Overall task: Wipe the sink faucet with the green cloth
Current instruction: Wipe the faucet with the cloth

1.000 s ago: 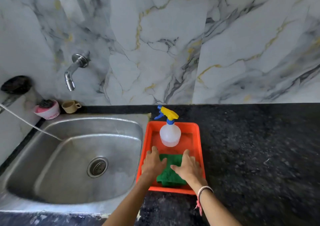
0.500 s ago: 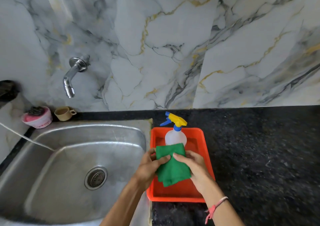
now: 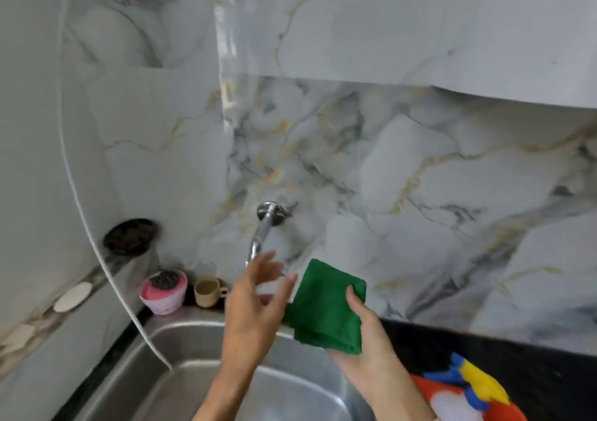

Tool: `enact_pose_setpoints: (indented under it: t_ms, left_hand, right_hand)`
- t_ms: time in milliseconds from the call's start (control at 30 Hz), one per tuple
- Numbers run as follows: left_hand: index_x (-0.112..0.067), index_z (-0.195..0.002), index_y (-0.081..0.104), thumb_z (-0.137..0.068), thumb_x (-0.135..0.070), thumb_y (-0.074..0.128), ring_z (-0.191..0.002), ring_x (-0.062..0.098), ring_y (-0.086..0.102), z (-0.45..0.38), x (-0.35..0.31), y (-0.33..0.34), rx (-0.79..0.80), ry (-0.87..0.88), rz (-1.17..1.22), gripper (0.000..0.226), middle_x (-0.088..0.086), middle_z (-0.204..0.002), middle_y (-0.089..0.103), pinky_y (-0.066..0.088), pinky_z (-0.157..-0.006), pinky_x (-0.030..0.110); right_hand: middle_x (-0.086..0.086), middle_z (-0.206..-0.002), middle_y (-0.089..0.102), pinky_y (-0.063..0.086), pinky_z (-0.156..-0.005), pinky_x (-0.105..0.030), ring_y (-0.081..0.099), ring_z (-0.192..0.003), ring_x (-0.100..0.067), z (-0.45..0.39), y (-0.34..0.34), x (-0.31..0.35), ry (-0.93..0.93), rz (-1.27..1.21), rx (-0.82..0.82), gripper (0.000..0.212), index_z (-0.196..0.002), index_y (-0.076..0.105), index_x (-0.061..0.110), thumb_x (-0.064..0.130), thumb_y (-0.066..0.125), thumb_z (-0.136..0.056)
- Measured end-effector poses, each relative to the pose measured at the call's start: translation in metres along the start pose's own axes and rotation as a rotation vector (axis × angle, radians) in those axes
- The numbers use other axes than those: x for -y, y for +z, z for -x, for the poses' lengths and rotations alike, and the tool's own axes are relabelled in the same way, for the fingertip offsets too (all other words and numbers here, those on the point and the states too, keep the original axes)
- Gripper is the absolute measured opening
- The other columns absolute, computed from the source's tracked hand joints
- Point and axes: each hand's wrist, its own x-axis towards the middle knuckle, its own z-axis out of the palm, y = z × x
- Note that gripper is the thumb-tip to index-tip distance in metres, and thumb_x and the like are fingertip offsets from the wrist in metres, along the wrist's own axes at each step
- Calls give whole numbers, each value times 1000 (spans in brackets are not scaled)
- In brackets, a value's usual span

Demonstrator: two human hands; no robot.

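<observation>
The faucet [image 3: 265, 226] is jutting from the marble wall above the sink [image 3: 200, 372]. Just below its spout, the left hand [image 3: 256, 301] is reaching up with fingers spread, holding nothing. To the right of the faucet, the right hand [image 3: 365, 352] is gripping the folded green cloth [image 3: 326, 307], thumb pressing on its front. Left of the faucet, a pink tub [image 3: 164, 293] and a beige cup [image 3: 208, 291] are sitting on the sink's back ledge. Far right of the faucet, a spray bottle [image 3: 468, 388] is standing in an orange tray [image 3: 513, 412] on the black table [image 3: 533, 375].

Pink tub [image 3: 164, 294] beside beige cup [image 3: 207, 291]; spray bottle [image 3: 470, 391] in orange tray [image 3: 504, 412].
</observation>
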Motion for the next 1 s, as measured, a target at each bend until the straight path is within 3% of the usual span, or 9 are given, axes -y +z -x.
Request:
enact_pose_setpoints:
  t_ms: [167, 233, 333, 433, 500, 767, 867, 933, 1000]
  left_hand:
    - [-12, -142, 58, -104, -33, 58, -125, 22, 63, -121, 12, -63, -314, 375, -303, 43, 7, -137, 66, 56, -102, 41]
    - [-6, -147, 55, -108, -24, 55, -140, 32, 52, -181, 18, -68, -362, 578, -520, 43, 16, -151, 57, 45, -118, 48]
    - [0, -149, 52, -107, -16, 57, -147, 41, 47, -264, 29, -56, -375, 964, -835, 46, 27, -157, 48, 47, -118, 52]
    - [-4, -159, 36, -109, -23, 49, -155, 39, 34, -313, 43, -32, -379, 1113, -1001, 55, 27, -164, 37, 39, -126, 55]
    - [-10, -163, 27, -110, -35, 37, -158, 37, 29, -328, 58, -22, -451, 1102, -1045, 59, 25, -167, 33, 32, -129, 54]
    - [-12, -163, 31, -106, -42, 29, -157, 36, 31, -350, 72, -19, -629, 1209, -1037, 64, 24, -165, 37, 27, -130, 50]
    - [-12, -163, 30, -105, -41, 31, -156, 37, 32, -348, 70, -17, -614, 1196, -1035, 65, 24, -165, 37, 29, -130, 51]
    - [-12, -163, 30, -104, -40, 33, -156, 37, 32, -348, 70, -17, -604, 1186, -1032, 65, 24, -165, 37, 29, -129, 52]
    - [-12, -163, 30, -104, -40, 33, -156, 38, 33, -347, 69, -17, -617, 1195, -1026, 65, 25, -164, 38, 29, -129, 52]
  right_hand:
    - [-22, -113, 78, 65, -78, -53, 75, -101, -39, -55, 57, 17, -355, 234, -53, 31, -116, 70, 9, 11, 75, -86]
    - [-15, -104, 80, 62, -86, -45, 76, -98, -26, -85, 86, 28, -769, 578, -80, 23, -102, 73, 16, -1, 75, -86]
    - [-4, -110, 77, 54, -93, -31, 69, -104, -17, -132, 135, 42, -1302, 1367, 128, 53, -113, 73, 18, -18, 65, -75]
    - [2, -117, 74, 45, -101, -38, 59, -114, -23, -165, 174, 43, -1289, 2254, 378, 52, -117, 72, 23, -3, 65, -73]
    - [-2, -114, 73, 41, -102, -35, 56, -117, -25, -177, 179, 37, -1109, 2491, 435, 39, -114, 73, 21, 2, 62, -81]
    - [-15, -131, 70, 48, -110, -45, 57, -131, -31, -165, 138, 21, -1102, 1876, 232, 65, -122, 70, 0, -27, 51, -66]
    - [-7, -138, 66, 42, -116, -23, 59, -131, -18, -170, 126, 0, -1163, 1671, -19, 78, -131, 66, 4, -34, 52, -64]
    - [8, -130, 69, 45, -104, -7, 64, -118, -1, -174, 108, -7, -1068, 1498, -104, 78, -131, 67, 11, -33, 60, -67]
    - [21, -96, 75, 52, -76, -1, 68, -89, 7, -181, 78, -11, -765, 1202, -125, 56, -111, 76, 16, -27, 65, -76]
